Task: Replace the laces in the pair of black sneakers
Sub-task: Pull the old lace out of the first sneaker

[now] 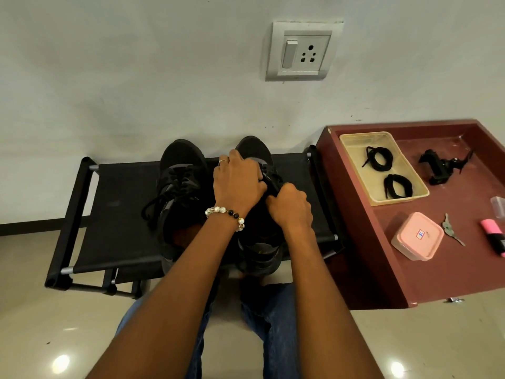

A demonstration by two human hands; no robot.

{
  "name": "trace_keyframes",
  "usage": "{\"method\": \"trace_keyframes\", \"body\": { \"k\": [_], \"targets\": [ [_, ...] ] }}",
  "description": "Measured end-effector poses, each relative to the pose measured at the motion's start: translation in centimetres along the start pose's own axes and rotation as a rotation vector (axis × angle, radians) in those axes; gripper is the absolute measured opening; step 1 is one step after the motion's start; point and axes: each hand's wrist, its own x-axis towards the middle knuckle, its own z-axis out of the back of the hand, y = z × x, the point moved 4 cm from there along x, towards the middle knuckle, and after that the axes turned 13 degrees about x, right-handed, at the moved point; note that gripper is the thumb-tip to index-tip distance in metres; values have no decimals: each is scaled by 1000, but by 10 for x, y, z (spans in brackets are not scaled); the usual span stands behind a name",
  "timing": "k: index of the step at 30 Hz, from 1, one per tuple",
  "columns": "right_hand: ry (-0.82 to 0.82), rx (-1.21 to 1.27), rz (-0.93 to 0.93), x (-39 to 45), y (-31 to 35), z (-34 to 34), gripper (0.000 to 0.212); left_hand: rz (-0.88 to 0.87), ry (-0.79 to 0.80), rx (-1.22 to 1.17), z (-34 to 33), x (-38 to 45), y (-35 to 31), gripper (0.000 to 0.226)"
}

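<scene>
Covering the right sneaker (255, 149), the left hand (237, 184) hides it; right hand (290, 206) pinches its lace (273, 179).

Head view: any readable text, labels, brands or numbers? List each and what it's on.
None can be read.
Pink box: small red and blue sticker on the lid, too blurred to read.
Pink highlighter: black label band, nothing legible.
Sneakers: no brand or mark visible.
Wall socket: no markings visible.
</scene>
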Motion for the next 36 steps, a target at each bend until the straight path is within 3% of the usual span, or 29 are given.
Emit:
{"method": "trace_keyframes", "body": {
  "k": [10, 19, 23, 25, 28, 31, 33, 36],
  "targets": [
    [0, -14, 2, -2, 1, 2, 32, 42, -79, -4, 3, -6, 1, 29],
    [-1, -21, 0, -1, 0, 1, 30, 123, -215, 180, 1, -9, -9, 15],
    [-2, -16, -12, 0, 0, 2, 32, 232, 26, -245, -8, 0, 9, 18],
    [-3, -7, -14, 0, 0, 2, 32, 362, 87, -701, -8, 4, 23, 18],
    [-6, 5, -20, 0, -1, 1, 30, 507, 72, -1522, 0, 6, 32, 14],
    [-4, 4, -17, -1, -1, 2, 28, 576, -40, -1958, 15, 10, 41, 12],
    [-5, 3, -8, -1, -1, 2, 28, 597, -104, -1947, 18, 12, 51, 13],
    [-5, -7, -7, 1, -1, 2, 28, 544, -131, -1480, 15, 11, 61, 10]
  ]
}}
